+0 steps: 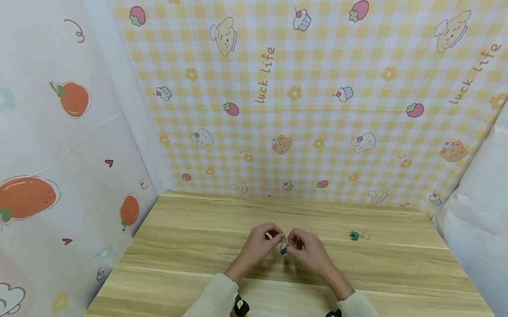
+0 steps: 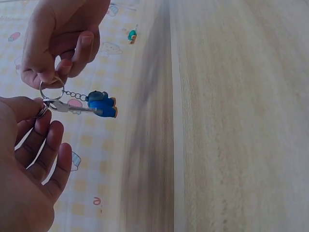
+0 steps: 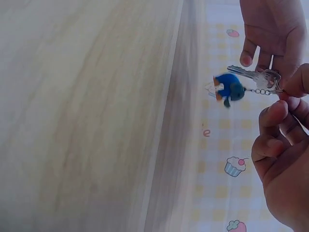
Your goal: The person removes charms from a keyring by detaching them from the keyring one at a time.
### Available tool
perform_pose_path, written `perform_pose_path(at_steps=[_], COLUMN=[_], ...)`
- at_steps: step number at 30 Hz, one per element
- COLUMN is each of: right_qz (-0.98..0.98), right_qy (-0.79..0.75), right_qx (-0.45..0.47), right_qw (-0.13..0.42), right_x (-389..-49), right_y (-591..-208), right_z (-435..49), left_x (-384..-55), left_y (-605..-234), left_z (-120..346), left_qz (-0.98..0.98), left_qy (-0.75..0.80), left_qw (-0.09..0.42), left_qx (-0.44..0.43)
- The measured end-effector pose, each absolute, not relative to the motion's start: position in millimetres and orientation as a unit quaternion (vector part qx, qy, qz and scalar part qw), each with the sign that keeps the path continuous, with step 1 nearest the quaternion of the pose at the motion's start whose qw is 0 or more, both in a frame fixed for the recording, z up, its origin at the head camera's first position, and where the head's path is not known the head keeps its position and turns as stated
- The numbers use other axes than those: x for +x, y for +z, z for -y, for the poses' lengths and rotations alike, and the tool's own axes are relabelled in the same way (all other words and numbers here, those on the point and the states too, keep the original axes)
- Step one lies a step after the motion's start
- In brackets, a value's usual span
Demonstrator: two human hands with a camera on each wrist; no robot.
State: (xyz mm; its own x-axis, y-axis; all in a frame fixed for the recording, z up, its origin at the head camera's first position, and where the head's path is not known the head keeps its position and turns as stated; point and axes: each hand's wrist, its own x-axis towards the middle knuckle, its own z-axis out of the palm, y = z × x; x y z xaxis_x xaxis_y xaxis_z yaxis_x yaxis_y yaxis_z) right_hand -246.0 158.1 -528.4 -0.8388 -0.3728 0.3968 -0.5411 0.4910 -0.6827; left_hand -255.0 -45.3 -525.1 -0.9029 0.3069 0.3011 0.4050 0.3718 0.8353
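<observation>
Both hands are close together above the table. My left hand (image 1: 262, 242) pinches a small metal ring at the head of a silver key (image 3: 248, 73). With thumb and fingertips, my right hand (image 1: 310, 252) pinches a larger key ring (image 2: 51, 92). The two rings overlap at the fingertips in the left wrist view. A short chain (image 2: 75, 95) runs from the larger ring to a small blue figure (image 2: 101, 103) with orange feet, which dangles beside the key's blade. Fingertips partly hide both rings.
A green figure keychain (image 1: 354, 236) with its own ring lies on the wooden table (image 1: 194, 252), farther back and to the right. Behind the table hangs a yellow checked cloth (image 1: 309, 123). A white printed sheet (image 1: 105, 133) covers the left side.
</observation>
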Motion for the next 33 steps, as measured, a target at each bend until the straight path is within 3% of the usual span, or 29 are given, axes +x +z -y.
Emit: perform_pose_path(at_steps=[17, 33], right_qz=[0.858, 0.852], right_qy=[0.453, 0.48], right_qx=[0.233, 0.204], right_qw=[0.072, 0.043], right_x=[-244.7, -244.5], right_y=[-530.8, -529.3], right_z=[-161.7, -154.7], left_x=[-254.5, -252.8], left_y=[-525.1, -522.7], left_z=[49.0, 46.5], left_qz=[0.81, 0.817], left_qy=[-0.544, -0.526], left_qw=[0.02, 0.038], left_qx=[-0.218, -0.232])
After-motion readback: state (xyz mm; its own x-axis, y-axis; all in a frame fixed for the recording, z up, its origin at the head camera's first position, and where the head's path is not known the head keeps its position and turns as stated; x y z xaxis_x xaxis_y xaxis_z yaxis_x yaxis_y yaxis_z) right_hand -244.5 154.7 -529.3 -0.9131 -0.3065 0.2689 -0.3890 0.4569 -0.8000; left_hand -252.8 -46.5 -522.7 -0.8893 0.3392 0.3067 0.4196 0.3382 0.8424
